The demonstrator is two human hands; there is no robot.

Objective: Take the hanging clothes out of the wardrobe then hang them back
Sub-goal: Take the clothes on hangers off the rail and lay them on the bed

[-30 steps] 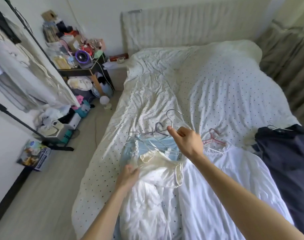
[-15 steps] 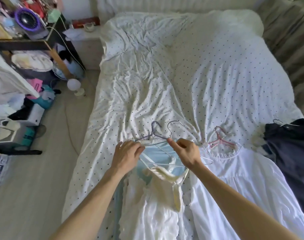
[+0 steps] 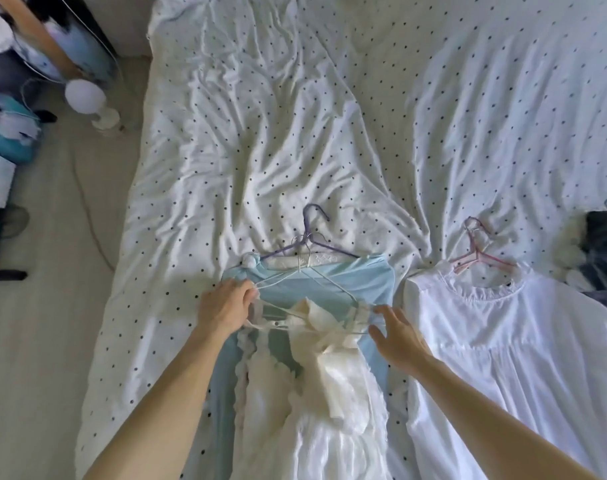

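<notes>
Clothes [image 3: 329, 403], 4 garments in all, lie along the near edge of the bed [image 3: 295, 133]: a cream dress [image 3: 333, 362] on a wire hanger [image 3: 333, 285], stacked on a blue garment [image 3: 367, 277] with a purple hanger [image 3: 310, 237]; a white blouse [image 3: 502, 341] on a pink hanger [image 3: 477, 254]; and a dark garment [image 3: 606, 244] at the right edge. The left hand [image 3: 224, 308] grips the wire hanger's left end. The right hand [image 3: 397, 336], fingers spread and holding nothing, is at its right end. Light, limp and thin-strapped, the dress is likely best lifted by the hanger's hook. No wardrobe is in view.

Four garments [image 3: 329, 285], four hangers [image 3: 310, 242], one bed [image 3: 260, 133]
</notes>
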